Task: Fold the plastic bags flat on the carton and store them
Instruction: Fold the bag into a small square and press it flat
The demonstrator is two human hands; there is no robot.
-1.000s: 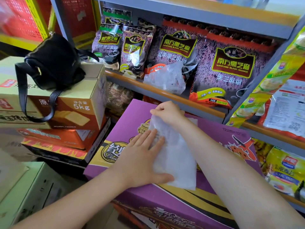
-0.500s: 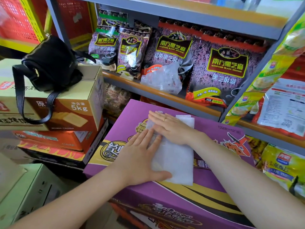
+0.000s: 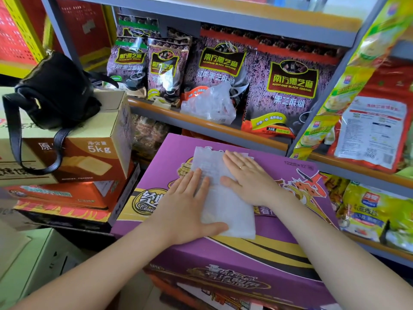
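A folded translucent white plastic bag [image 3: 225, 204] lies flat on the top of a purple carton [image 3: 279, 249]. My left hand [image 3: 187, 209] presses its left side with straight fingers, thumb across the bag's near edge. My right hand [image 3: 248, 175], wearing a ring, lies flat on the bag's right upper part, fingers pointing to the far left. A crumpled clear plastic bag [image 3: 210, 104] sits on the shelf ledge behind the carton, in front of the sesame packs.
Grey metal shelves [image 3: 223, 128] hold purple black-sesame packs [image 3: 290, 90] and yellow-green packets [image 3: 375, 211] at right. A black shoulder bag [image 3: 55, 90] rests on stacked cartons [image 3: 85, 151] at left. Pale boxes [image 3: 29, 262] stand at lower left.
My right hand went from gripping the bag's far end to lying flat on it, then slid rightward across the bag. My left hand stayed pressing the left side.
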